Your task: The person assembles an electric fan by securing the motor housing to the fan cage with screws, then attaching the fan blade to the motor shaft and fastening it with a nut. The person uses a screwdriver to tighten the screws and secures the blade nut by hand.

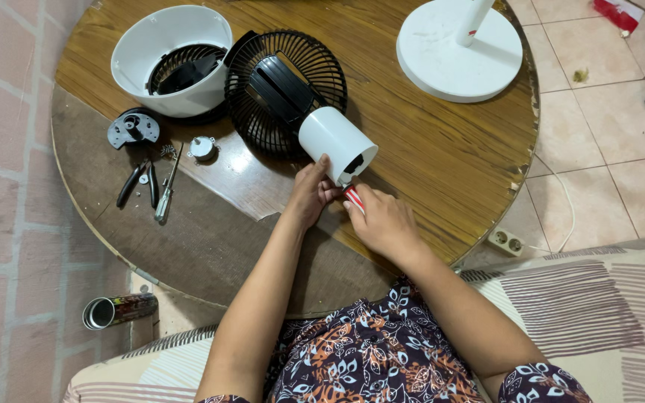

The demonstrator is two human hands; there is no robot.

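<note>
A black fan grille with a white cylindrical motor housing [334,140] lies on the round wooden table [442,164]. My left hand [310,192] holds the lower edge of the white housing. My right hand [384,222] grips a red-and-white handled screwdriver [353,198], its tip at the housing's open end. The tool's shaft is mostly hidden by my fingers.
A white fan shell [169,60] sits at the table's far left, a white round fan base [458,52] at the far right. Pliers [137,181], another screwdriver [167,190] and small parts [133,128] lie at the left. A can [117,310] lies on the floor; a power strip [507,241] is at the right.
</note>
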